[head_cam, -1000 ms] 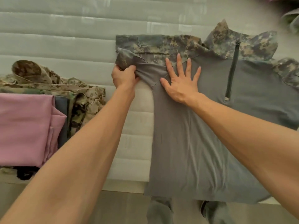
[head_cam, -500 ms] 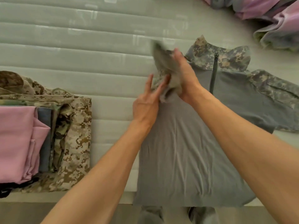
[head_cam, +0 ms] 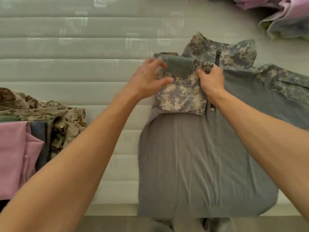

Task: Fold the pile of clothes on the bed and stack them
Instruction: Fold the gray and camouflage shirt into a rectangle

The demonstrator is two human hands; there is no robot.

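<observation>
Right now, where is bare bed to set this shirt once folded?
Free: the strip between the folded stack and the shirt, and the wide band beyond both. Crowded: the far right corner, where the unfolded pile lies.

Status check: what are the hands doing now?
Left hand and right hand pinch folded camouflage sleeve on grey shirt. Other sleeve unfolded. Nothing blocking.
</observation>
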